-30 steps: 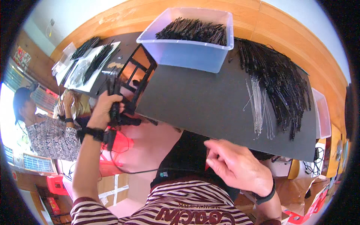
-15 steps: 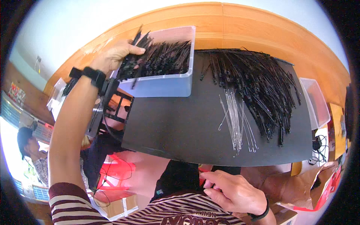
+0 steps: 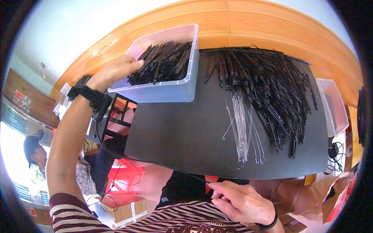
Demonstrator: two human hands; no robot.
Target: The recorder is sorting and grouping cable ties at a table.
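Observation:
My left hand (image 3: 118,70) reaches over the left end of a clear plastic bin (image 3: 155,93). Its fingers are stretched out, the visible tip against a heap of thin black strips (image 3: 165,58) that look like cable ties; the lower fingers are partly hidden. No bunch shows in its grasp. Low in front of my body, my right hand (image 3: 244,202) is closed, thumb and fingertips together. Something dark and thin may be between them, too small to make out. A large fan of the same black strips (image 3: 268,89) covers the right of the dark table (image 3: 175,132).
Several thin silver hooked wires (image 3: 241,128) lie beside the black fan. Another clear bin (image 3: 335,106) stands past the table's right edge. On the left are a black metal frame (image 3: 116,116), a red stool (image 3: 126,176), a cardboard box (image 3: 128,207) and another person (image 3: 35,151).
The bunch of black strips that my left hand held above the bin now lies in it. My left hand has lowered slightly. My right hand has barely moved.

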